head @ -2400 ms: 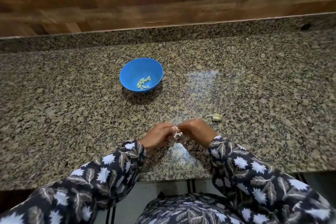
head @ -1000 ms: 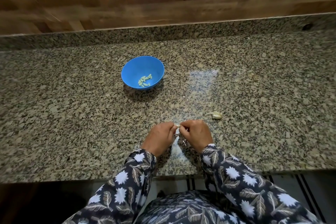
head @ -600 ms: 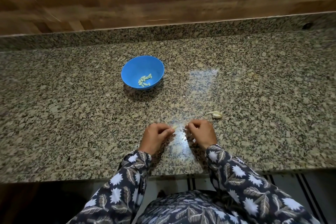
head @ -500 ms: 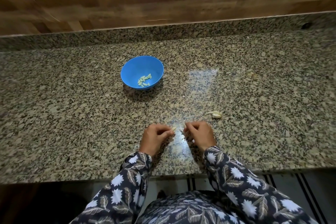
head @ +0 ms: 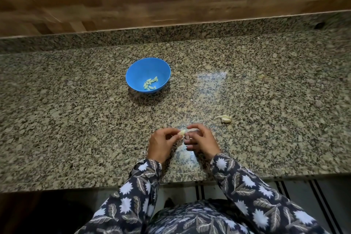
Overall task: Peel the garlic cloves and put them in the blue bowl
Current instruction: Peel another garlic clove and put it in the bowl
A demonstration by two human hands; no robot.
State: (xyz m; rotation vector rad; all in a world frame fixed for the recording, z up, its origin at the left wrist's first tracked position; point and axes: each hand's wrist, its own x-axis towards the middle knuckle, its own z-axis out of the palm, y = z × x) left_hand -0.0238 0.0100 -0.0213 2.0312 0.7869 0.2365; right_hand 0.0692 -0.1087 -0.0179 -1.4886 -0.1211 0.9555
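The blue bowl [head: 135, 70] stands on the granite counter, left of centre, with several peeled garlic cloves [head: 150, 84] in its bottom. Near the counter's front edge my left hand [head: 162, 143] pinches a pale garlic clove [head: 181, 132] between thumb and fingertips. My right hand [head: 200, 140] is just to the right of the clove, a little blurred, its fingers loosely curled and spread; I see nothing gripped in them. A small unpeeled garlic piece [head: 225, 118] with a papery tail lies on the counter to the right of my hands.
The granite counter [head: 76, 119] runs the full width, with a raised granite lip and a wooden wall [head: 171, 5] behind it. Its front edge [head: 57, 186] lies just below my wrists. Tiny skin flecks [head: 192, 99] lie between bowl and hands.
My hands, first pressed together on the clove, have come apart. The clove stays in my left hand, and my right hand's fingers have loosened and spread.
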